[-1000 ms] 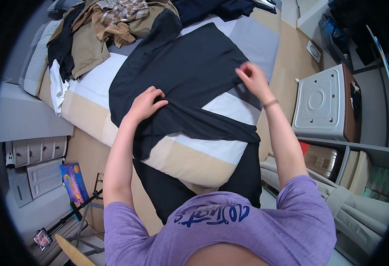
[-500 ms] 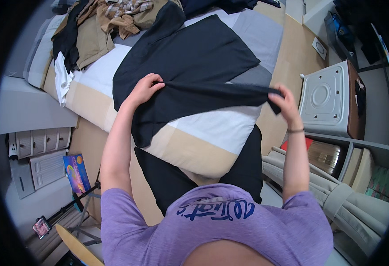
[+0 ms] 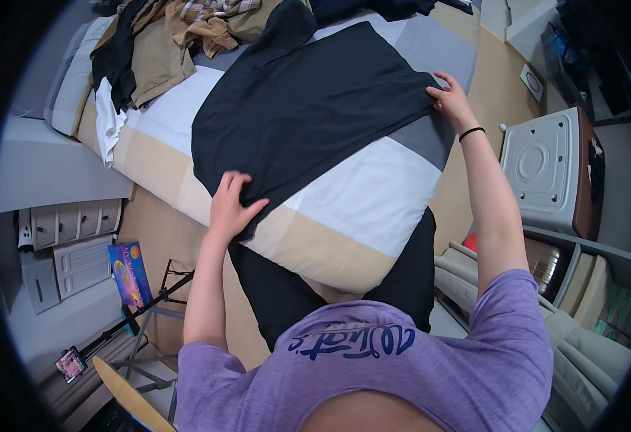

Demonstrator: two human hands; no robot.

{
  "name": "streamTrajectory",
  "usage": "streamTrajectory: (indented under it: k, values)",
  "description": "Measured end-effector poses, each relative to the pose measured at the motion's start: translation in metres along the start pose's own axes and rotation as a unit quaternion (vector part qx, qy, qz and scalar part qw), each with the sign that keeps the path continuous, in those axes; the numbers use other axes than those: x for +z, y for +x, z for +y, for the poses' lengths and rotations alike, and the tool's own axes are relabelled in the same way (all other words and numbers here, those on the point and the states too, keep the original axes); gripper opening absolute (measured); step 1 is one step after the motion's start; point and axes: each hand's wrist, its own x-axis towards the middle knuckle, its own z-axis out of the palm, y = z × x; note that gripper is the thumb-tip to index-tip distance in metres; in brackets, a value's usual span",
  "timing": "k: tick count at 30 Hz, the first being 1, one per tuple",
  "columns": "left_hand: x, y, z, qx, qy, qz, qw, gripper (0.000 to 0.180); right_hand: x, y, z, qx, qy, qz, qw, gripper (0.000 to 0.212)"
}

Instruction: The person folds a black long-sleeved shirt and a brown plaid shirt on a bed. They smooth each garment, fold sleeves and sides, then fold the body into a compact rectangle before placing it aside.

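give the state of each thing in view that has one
black garment, spread mostly flat, lightly creased
left hand, fingers spread, at the garment's near-left end
right hand, pinching the garment's right end
khaki garment, rumpled
plaid garment, bunched up
white garment, hanging over the edge of the bed
phone, screen lit

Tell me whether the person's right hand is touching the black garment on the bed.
Touching. The head view shows the right hand at the black garment's right-hand corner, thumb and fingers on its edge with no gap.

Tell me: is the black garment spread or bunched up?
Mostly spread: the black garment lies broad and fairly smooth on the bed, right hand at one corner.
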Motion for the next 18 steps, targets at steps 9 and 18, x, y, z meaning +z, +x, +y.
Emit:
streamTrajectory:
  k: [9,18]
  values:
    - [0.014,-0.052,-0.03,-0.268,-0.146,0.017,0.952,0.024,0.0,0.012,-0.006,-0.03,-0.005,0.059,0.998,0.053]
    - [0.018,-0.067,-0.05,-0.088,0.041,0.242,0.965,0.017,0.0,0.038,0.045,-0.044,-0.169,0.185,0.967,0.04]
